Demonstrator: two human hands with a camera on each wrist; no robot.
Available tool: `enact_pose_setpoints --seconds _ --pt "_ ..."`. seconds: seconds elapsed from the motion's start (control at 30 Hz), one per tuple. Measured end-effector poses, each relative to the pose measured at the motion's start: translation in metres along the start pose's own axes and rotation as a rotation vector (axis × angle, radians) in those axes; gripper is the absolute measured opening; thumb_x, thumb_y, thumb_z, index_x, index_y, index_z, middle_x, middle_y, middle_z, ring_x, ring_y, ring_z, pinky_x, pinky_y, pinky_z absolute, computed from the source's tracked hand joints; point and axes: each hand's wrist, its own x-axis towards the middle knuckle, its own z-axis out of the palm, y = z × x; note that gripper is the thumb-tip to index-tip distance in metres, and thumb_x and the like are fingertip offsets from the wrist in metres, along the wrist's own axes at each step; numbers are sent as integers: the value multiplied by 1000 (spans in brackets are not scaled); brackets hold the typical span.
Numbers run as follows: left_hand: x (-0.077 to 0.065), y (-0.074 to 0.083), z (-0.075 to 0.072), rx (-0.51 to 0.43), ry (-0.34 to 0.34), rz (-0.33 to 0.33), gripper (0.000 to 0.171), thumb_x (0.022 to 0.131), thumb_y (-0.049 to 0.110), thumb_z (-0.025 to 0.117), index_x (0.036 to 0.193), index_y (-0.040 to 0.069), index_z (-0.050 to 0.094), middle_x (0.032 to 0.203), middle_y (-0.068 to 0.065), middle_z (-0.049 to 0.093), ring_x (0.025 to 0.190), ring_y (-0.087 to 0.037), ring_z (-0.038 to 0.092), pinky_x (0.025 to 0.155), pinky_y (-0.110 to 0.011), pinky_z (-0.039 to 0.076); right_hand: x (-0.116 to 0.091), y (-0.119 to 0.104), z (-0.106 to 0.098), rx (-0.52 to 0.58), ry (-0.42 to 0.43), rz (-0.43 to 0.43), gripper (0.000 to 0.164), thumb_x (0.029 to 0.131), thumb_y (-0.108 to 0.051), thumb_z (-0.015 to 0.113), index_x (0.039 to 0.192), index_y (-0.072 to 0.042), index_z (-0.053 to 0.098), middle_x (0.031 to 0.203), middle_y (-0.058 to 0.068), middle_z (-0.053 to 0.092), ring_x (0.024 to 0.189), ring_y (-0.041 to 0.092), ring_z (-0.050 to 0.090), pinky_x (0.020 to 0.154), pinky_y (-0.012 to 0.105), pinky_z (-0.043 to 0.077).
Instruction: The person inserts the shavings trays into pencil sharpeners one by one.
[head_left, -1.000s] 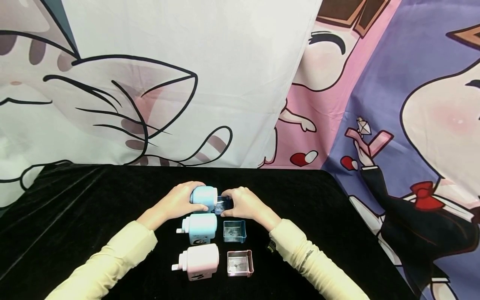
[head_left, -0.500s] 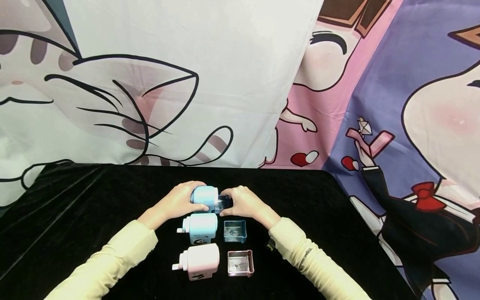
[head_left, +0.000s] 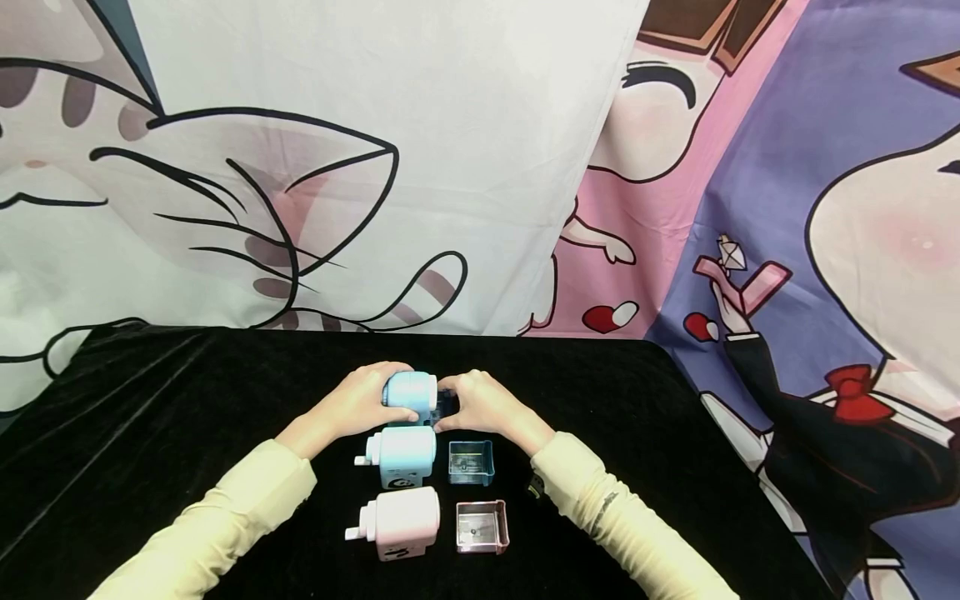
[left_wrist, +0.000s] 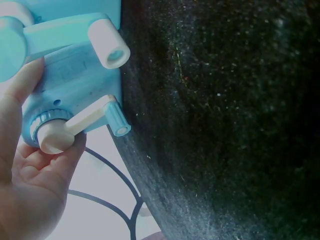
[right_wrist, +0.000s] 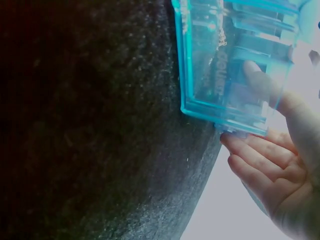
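Note:
My left hand (head_left: 356,404) grips the farthest blue crank pencil sharpener (head_left: 408,396) around its body. In the left wrist view, the thumb and fingers lie on either side of that body, and its white crank arm (left_wrist: 90,117) ends in a blue handle. On the other side, my right hand (head_left: 487,408) pinches a dark translucent shavings drawer (head_left: 444,406) between thumb and fingers, right at the sharpener's open end. The drawer is mostly hidden by the fingers. In the right wrist view, a clear blue drawer (right_wrist: 200,100) overlaps the thumb.
Nearer stand a light blue sharpener (head_left: 405,454) and a pink sharpener (head_left: 405,512), cranks pointing left. Right of them lie a blue drawer (head_left: 470,479) and a pink-rimmed drawer (head_left: 482,542). Black cloth (head_left: 187,500) covers the table; a printed curtain (head_left: 480,167) hangs behind.
My right hand has moved slightly left with the drawer, and less of the drawer shows beside the sharpener. The left hand and the other sharpeners stay in place.

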Motion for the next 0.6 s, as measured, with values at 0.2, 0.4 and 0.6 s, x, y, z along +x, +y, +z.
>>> enact_pose_setpoints --seconds 0.2,0.4,0.6 --pt "1 0 2 3 -2 3 62 71 39 75 117 5 53 108 -10 60 88 -19 54 78 -40 48 0 -2 0 9 -12 10 54 67 -38 78 108 -7 62 93 3 68 72 6 56 63 19 47" --pt "2 0 -1 1 12 20 61 70 39 76 116 4 53 106 -11 61 87 -20 55 76 -42 48 2 -1 -2 4 -19 -1 53 68 -40 77 108 -7 62 92 2 67 67 4 53 58 16 43" --pt "3 0 -3 -8 2 9 62 70 39 76 117 4 53 107 -10 60 87 -20 55 77 -42 48 4 -1 -2 8 -20 4 53 69 -38 77 109 -7 62 94 2 68 69 8 54 59 16 43"
